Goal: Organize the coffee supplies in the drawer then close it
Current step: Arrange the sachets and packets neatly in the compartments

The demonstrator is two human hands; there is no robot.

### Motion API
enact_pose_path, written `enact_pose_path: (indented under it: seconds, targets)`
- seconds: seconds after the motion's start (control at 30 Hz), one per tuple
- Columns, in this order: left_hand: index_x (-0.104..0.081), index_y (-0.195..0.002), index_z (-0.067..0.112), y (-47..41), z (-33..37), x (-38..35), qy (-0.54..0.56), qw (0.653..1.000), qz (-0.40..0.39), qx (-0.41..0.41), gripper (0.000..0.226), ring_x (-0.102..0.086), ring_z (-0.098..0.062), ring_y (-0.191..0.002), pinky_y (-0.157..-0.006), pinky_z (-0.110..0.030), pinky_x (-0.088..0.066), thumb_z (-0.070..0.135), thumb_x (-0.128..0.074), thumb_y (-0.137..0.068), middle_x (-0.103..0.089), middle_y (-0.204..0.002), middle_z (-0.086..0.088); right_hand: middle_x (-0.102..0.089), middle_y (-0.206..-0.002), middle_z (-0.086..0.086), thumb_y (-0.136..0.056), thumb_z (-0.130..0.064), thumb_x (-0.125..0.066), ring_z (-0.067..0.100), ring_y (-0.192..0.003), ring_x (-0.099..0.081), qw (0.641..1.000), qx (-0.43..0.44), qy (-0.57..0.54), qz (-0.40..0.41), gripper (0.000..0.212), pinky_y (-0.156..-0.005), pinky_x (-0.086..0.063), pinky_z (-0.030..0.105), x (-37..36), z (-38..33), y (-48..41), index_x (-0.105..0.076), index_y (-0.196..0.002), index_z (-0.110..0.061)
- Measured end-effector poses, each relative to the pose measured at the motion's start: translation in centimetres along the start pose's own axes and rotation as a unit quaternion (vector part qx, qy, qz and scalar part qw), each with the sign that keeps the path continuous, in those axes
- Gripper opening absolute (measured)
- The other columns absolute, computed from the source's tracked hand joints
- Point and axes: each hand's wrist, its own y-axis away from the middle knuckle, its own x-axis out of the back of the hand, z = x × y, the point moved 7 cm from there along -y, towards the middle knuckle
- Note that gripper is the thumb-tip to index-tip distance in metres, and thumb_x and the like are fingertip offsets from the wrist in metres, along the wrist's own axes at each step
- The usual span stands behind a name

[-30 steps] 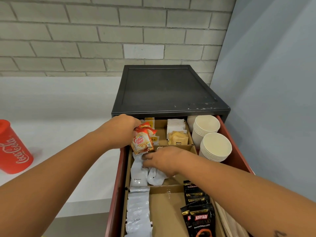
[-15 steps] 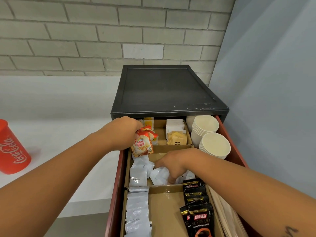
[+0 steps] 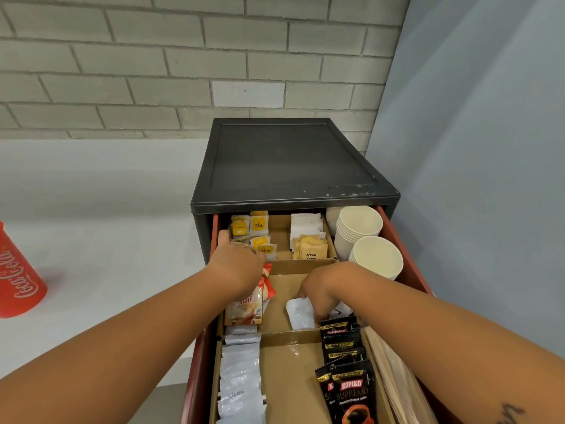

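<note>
1. Two bare hands work inside the open red plastic drawer (image 3: 406,258), which is pulled out of the black plastic cabinet (image 3: 287,163) at the centre of the frame.
2. The left hand (image 3: 237,264) holds the orange-and-cream creamer sachets (image 3: 247,307) by their upper ends. They stand in the middle-left cardboard compartment, and the fingers are curled under the palm, mostly hidden.
3. The right hand (image 3: 321,289) reaches into the middle-right compartment. Its fingers curl downward and pinch a loose white paper sachet (image 3: 299,312) lying just above the brown cardboard divider (image 3: 290,336).
4. The step in hand seems to be sorting by kind. The creamer should be seated upright against the left wall, clear of the yellow tea bags (image 3: 258,224) just above it in the frame.
5. The white sachet probably belongs with the row of white sachets (image 3: 241,371) at lower left. Lift it over the divider instead of dragging it, so the cardboard stays put.
6. Keep the right wrist off the black glossy coffee sachets (image 3: 348,390) at lower right; they stand loosely and would topple.
7. Nothing should stick up above the drawer rim before closing, least of all the stacked cream paper cups (image 3: 376,258) at the right.
</note>
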Motion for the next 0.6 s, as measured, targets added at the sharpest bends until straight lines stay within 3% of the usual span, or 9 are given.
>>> enact_pose_path:
  seconds: [0.07, 0.13, 0.2, 0.3, 0.37, 0.4, 0.47, 0.53, 0.6]
  targets:
    - [-0.04, -0.132, 0.021, 0.3, 0.5, 0.5, -0.03, 0.999, 0.036, 0.001, 0.046, -0.047, -0.027, -0.121, -0.109, -0.053, -0.019, 0.024, -0.056, -0.089, -0.054, -0.126, -0.005, -0.058, -0.126, 0.013, -0.088, -0.025, -0.058, 0.027, -0.11, -0.056, 1.0, 0.002, 0.002, 0.01, 0.047, -0.074, -0.043, 0.031, 0.2, 0.0, 0.3, -0.052, -0.131, -0.007]
    - [-0.038, -0.134, 0.019, 0.5, 1.5, 1.3, 0.013, 0.995, 0.091, -0.024, 0.05, -0.042, -0.026, -0.124, -0.105, -0.046, -0.032, 0.024, -0.058, -0.088, -0.047, -0.132, -0.007, -0.062, -0.116, 0.011, -0.086, -0.028, -0.063, 0.024, -0.094, -0.056, 0.999, 0.001, 0.001, 0.034, 0.044, -0.065, -0.041, 0.029, 0.8, -0.1, 1.0, -0.056, -0.125, -0.007]
    - [-0.039, -0.133, 0.019, 0.8, 2.3, 1.8, 0.177, 0.977, 0.107, -0.052, 0.053, -0.044, -0.022, -0.119, -0.098, -0.035, -0.043, 0.02, -0.059, -0.085, -0.046, -0.13, -0.004, -0.061, -0.098, 0.008, -0.082, -0.029, -0.068, 0.021, -0.081, -0.052, 0.996, 0.006, -0.027, 0.082, 0.043, -0.057, -0.039, 0.025, 2.0, -0.1, 2.1, -0.06, -0.116, -0.005]
    - [-0.037, -0.136, 0.021, 1.3, 2.8, 1.9, 0.477, 0.877, 0.022, -0.056, 0.066, -0.054, -0.017, -0.1, -0.073, -0.023, -0.049, 0.019, -0.067, -0.078, -0.05, -0.124, -0.002, -0.052, -0.073, 0.002, -0.081, -0.024, -0.069, 0.015, -0.064, -0.047, 0.977, 0.03, -0.126, 0.169, 0.037, -0.056, -0.037, 0.023, 4.2, 0.1, 4.4, -0.061, -0.112, -0.004]
    - [-0.035, -0.138, 0.021, 1.7, 2.2, 1.6, 0.65, 0.76, -0.017, -0.008, 0.072, -0.056, -0.018, -0.094, -0.07, -0.023, -0.047, 0.014, -0.069, -0.075, -0.05, -0.123, -0.004, -0.055, -0.076, 0.002, -0.079, -0.025, -0.071, 0.015, -0.066, -0.049, 0.954, 0.049, -0.17, 0.242, 0.035, -0.055, -0.035, 0.022, 5.6, 0.4, 6.1, -0.06, -0.108, -0.01]
    - [-0.041, -0.133, 0.021, 2.0, 1.8, 1.5, 0.739, 0.673, -0.023, 0.016, 0.065, -0.056, -0.019, -0.094, -0.073, -0.026, -0.048, 0.014, -0.068, -0.075, -0.052, -0.119, -0.004, -0.057, -0.083, 0.002, -0.077, -0.027, -0.072, 0.016, -0.072, -0.052, 0.936, 0.051, -0.21, 0.276, 0.035, -0.058, -0.037, 0.024, 6.1, 0.8, 7.0, -0.059, -0.106, -0.013]
    - [-0.057, -0.109, 0.017, 2.7, 1.2, 1.3, 0.887, 0.458, -0.012, 0.059, 0.032, -0.055, -0.019, -0.088, -0.073, -0.035, -0.046, 0.02, -0.061, -0.078, -0.058, -0.103, -0.006, -0.06, -0.093, 0.002, -0.076, -0.03, -0.073, 0.017, -0.082, -0.056, 0.883, 0.058, -0.323, 0.335, 0.034, -0.065, -0.043, 0.026, 6.5, 1.9, 8.5, -0.06, -0.103, -0.015]
    - [-0.059, -0.098, 0.016, 3.4, 1.5, 0.7, 0.955, 0.276, -0.025, 0.102, 0.025, -0.052, -0.022, -0.084, -0.07, -0.038, -0.041, 0.034, -0.055, -0.081, -0.057, -0.094, -0.007, -0.063, -0.097, 0.001, -0.076, -0.029, -0.074, 0.017, -0.088, -0.061, 0.795, 0.065, -0.466, 0.382, 0.033, -0.075, -0.051, 0.031, 6.4, 2.8, 9.7, -0.06, -0.103, -0.017]
    - [-0.06, -0.102, 0.015, 4.3, 2.8, 0.8, 0.974, 0.186, -0.052, 0.122, 0.04, -0.053, -0.028, -0.096, -0.083, -0.047, -0.039, 0.048, -0.053, -0.079, -0.056, -0.096, -0.009, -0.065, -0.096, -0.003, -0.078, -0.025, -0.074, 0.015, -0.088, -0.064, 0.673, 0.085, -0.604, 0.418, 0.026, -0.078, -0.054, 0.034, 6.0, 2.8, 10.4, -0.059, -0.1, -0.022]
